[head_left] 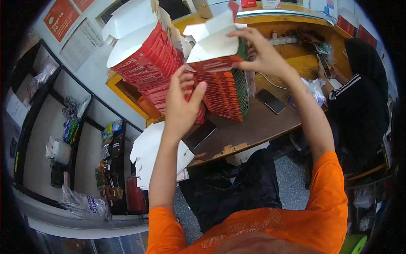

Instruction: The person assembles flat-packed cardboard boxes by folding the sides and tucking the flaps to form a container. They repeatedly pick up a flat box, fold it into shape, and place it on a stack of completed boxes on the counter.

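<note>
Two tall stacks of nested red cardboard boxes stand side by side on the table. Topping the right stack [220, 93] is an open cardboard box [213, 48] with a white inside, red front and raised flaps. My right hand [264, 55] grips its green right side, thumb at the front and index finger by a flap. My left hand [182, 99] is raised between the stacks, fingers apart and thumb out. Its fingertips are near the box's left front corner; whether they touch cannot be told. The taller left stack [146, 67] leans slightly, its top box open too.
Flat white card pieces [141, 148] lie at the table's left end. One dark phone [202, 133] rests before the stacks, another phone [270, 101] to their right. A person in black [363, 97] sits at right holding a phone. Black-edged shelves [82, 131] line the left wall.
</note>
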A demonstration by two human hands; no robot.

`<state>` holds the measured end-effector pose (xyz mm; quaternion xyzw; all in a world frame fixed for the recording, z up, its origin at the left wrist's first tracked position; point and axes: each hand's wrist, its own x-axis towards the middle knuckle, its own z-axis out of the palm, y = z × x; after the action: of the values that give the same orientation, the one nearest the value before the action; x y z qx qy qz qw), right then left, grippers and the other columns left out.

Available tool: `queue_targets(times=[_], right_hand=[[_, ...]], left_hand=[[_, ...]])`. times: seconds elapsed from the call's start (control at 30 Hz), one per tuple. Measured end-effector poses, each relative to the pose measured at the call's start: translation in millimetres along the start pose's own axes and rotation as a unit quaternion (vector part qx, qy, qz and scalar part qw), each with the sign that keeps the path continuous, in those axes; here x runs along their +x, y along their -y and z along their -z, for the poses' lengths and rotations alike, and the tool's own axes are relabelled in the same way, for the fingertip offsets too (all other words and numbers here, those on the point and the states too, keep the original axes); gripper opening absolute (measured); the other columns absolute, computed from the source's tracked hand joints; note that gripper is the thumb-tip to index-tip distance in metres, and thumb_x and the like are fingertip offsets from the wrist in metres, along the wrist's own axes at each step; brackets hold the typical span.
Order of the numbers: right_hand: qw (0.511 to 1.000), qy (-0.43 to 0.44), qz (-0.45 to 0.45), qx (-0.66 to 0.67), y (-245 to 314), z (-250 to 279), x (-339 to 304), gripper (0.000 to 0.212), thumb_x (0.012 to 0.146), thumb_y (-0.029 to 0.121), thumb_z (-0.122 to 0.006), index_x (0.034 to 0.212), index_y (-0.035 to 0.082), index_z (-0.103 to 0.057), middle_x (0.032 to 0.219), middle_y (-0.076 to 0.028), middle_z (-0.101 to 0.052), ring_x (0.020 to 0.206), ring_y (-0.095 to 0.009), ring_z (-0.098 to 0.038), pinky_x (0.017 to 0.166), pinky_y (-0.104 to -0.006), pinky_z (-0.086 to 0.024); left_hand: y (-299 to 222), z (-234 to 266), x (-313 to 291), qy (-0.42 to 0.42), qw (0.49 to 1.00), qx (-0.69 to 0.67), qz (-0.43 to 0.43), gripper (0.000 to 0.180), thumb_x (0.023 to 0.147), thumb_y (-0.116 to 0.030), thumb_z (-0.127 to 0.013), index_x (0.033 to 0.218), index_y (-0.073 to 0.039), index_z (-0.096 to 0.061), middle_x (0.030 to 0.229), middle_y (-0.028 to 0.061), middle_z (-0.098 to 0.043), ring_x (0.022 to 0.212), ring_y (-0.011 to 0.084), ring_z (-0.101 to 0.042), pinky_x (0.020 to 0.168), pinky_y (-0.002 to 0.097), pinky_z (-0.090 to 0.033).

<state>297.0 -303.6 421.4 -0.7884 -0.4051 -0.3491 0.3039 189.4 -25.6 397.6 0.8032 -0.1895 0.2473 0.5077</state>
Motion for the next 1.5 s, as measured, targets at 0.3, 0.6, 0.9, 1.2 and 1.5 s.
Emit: queue_targets(times=[0.3,0.6,0.9,1.2,1.5], right_hand=[[0.991,-0.078,-0.107,0.026,19,-62,-9,0.08,0.075,0.028,-0.085,0.145,0.028,-0.048,0.143,-0.031,-0.04,0.121,-0.054,-0.056,0.102,-0.0525,-0.051],[0.998,0.058,0.028,0.005,-20,-26,-31,0.029,0.087,0.012,-0.077,0.113,0.003,-0.066,0.115,-0.019,-0.058,0.1,-0.037,-0.063,0.091,-0.0412,-0.052],[0.998,0.021,0.041,0.035,4,-30,-31,0.014,0.086,0.01,-0.075,0.095,0.001,-0.07,0.101,-0.014,-0.062,0.101,-0.036,-0.059,0.089,-0.044,-0.048],[0.996,0.04,0.061,-0.041,8,-38,-34,0.018,0.09,0.015,-0.071,0.105,0.006,-0.07,0.103,-0.013,-0.062,0.103,-0.034,-0.058,0.091,-0.044,-0.048],[0.998,-0.02,0.014,-0.055,9,-38,-34,0.018,0.091,0.008,-0.067,0.109,0.007,-0.065,0.109,-0.015,-0.062,0.108,-0.036,-0.061,0.093,-0.0469,-0.05]], left_hand=[[1,-58,72,0.033,0.945,0.276,-0.171,0.041,0.086,-0.032,-0.077,0.091,0.006,-0.064,0.092,0.0259,-0.067,0.091,0.0416,-0.064,0.086,0.0501,-0.048],[-13,-62,79,0.088,0.94,0.307,-0.121,0.03,0.09,-0.022,-0.073,0.094,0.006,-0.063,0.089,0.0276,-0.069,0.089,0.0464,-0.067,0.079,0.0529,-0.053],[1,-67,70,0.051,0.918,0.35,-0.18,0.032,0.093,-0.025,-0.072,0.091,0.005,-0.062,0.084,0.0264,-0.067,0.086,0.0463,-0.068,0.074,0.0539,-0.053],[-9,-69,86,0.191,0.891,0.405,-0.077,0.031,0.099,-0.017,-0.057,0.122,0.003,-0.062,0.102,0.0299,-0.069,0.093,0.0471,-0.068,0.079,0.0554,-0.054],[24,-70,101,0.164,0.91,0.287,-0.25,0.043,0.098,-0.009,-0.055,0.139,0.003,-0.053,0.114,0.0261,-0.067,0.106,0.046,-0.063,0.092,0.0498,-0.051]])
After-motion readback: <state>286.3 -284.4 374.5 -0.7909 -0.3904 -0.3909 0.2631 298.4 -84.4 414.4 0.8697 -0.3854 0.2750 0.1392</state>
